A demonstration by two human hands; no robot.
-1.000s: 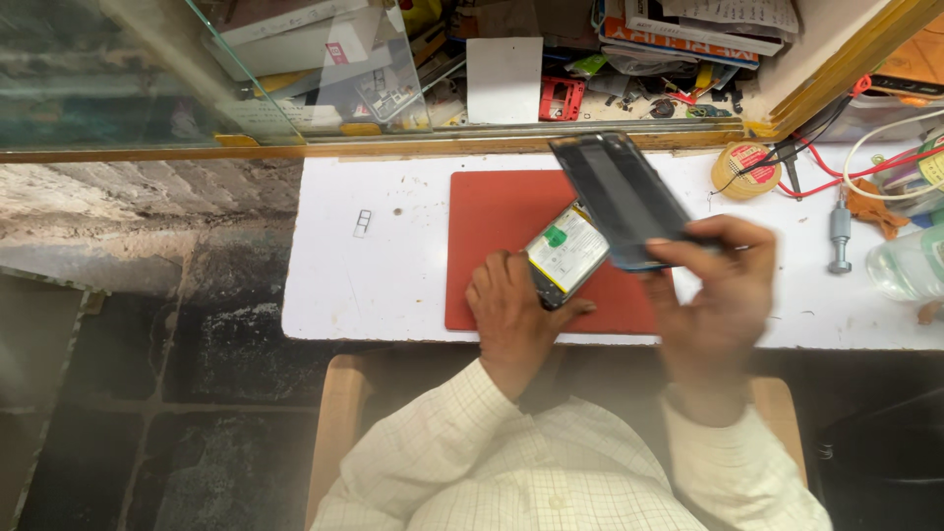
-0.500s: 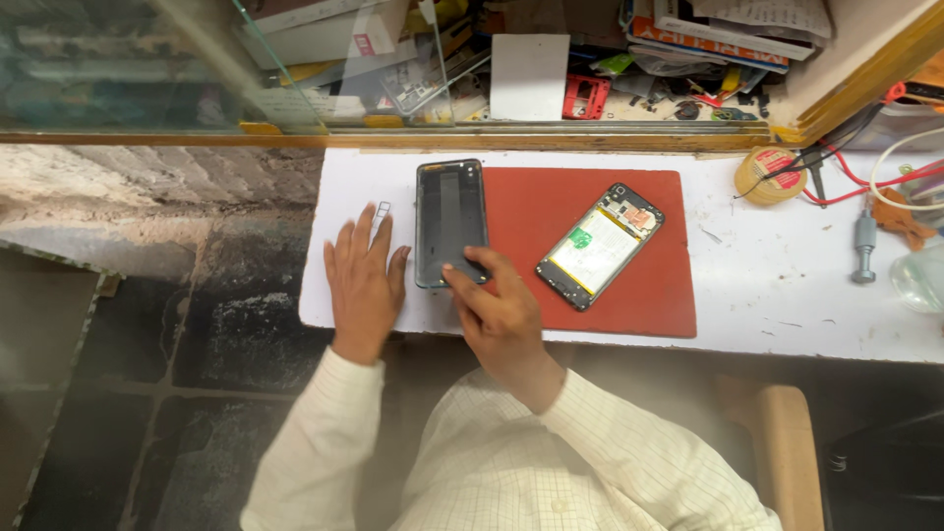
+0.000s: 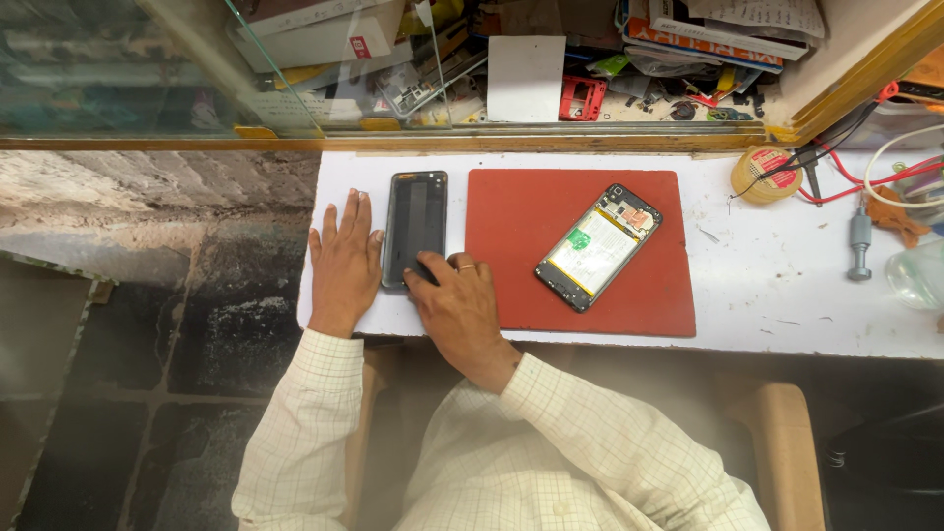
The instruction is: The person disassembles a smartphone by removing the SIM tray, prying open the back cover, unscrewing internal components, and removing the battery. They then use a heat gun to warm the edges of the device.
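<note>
A black phone back cover (image 3: 416,224) lies flat on the white table (image 3: 767,285), just left of a red mat (image 3: 521,211). My right hand (image 3: 460,307) rests at the cover's near end, with its fingertips gripping the lower edge. My left hand (image 3: 344,261) lies flat on the table to the left of the cover, fingers spread, holding nothing. An opened phone body (image 3: 598,245), with its battery and circuit board showing, lies at a slant on the red mat, apart from both hands.
A roll of tape (image 3: 755,174), red and black wires (image 3: 846,162) and a small metal tool (image 3: 860,246) lie at the right of the table. A cluttered shelf (image 3: 551,69) with papers and parts runs along the back behind a glass pane (image 3: 177,69). The floor drops away on the left.
The opened phone went from my hands down onto the red mat. My right hand carried the black cover left and laid it on the table; my left hand settled flat beside it.
</note>
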